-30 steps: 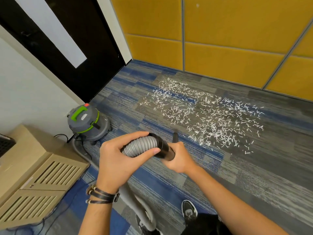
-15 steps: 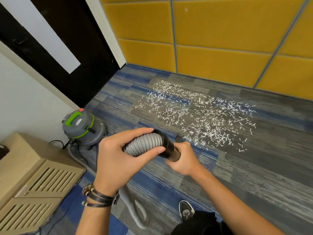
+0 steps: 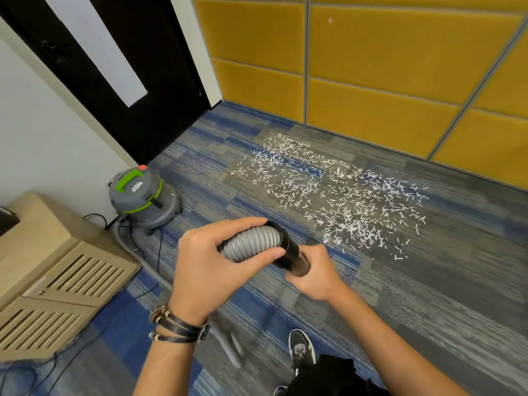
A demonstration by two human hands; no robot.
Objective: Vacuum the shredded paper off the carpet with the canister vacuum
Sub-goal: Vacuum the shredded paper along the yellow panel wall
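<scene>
The left hand (image 3: pixel 211 270) is clamped on the grey ribbed hose (image 3: pixel 251 244): the thumb lies under it and the fingers curl over it from above. The right hand (image 3: pixel 314 275) is closed on the end of the black cuff (image 3: pixel 291 252) in which the hose finishes. A small dark part shows just above its knuckles, and I cannot tell what it is. Both hands are to the right of the canister vacuum (image 3: pixel 143 198) and nearer to the camera than it.

The blue and grey carpet (image 3: pixel 428 281) carries the vacuum and spreads from it to the right. The yellow wall panels (image 3: pixel 371 67) stand far to the right of the vacuum and behind it. The dark door (image 3: pixel 137 67) is directly behind the vacuum. The beige cabinet (image 3: pixel 57 267) with slatted fronts is just beside the vacuum, on its left and nearer to the camera.

The shredded paper (image 3: pixel 337 201) lies on the carpet in a wide white patch, well apart from the vacuum on its right, between it and the yellow panels. None of the paper touches the cuff. The vacuum itself is grey with a green handle and an orange button, and it stands upright. From its base the hose runs over the carpet toward the camera.

A black and white shoe (image 3: pixel 301 348) is on the carpet, far in front of the vacuum and to its right. Dark bracelets (image 3: pixel 177 324) are around the left wrist. A thin black cable (image 3: pixel 94 217) curls at the left side of the vacuum.
</scene>
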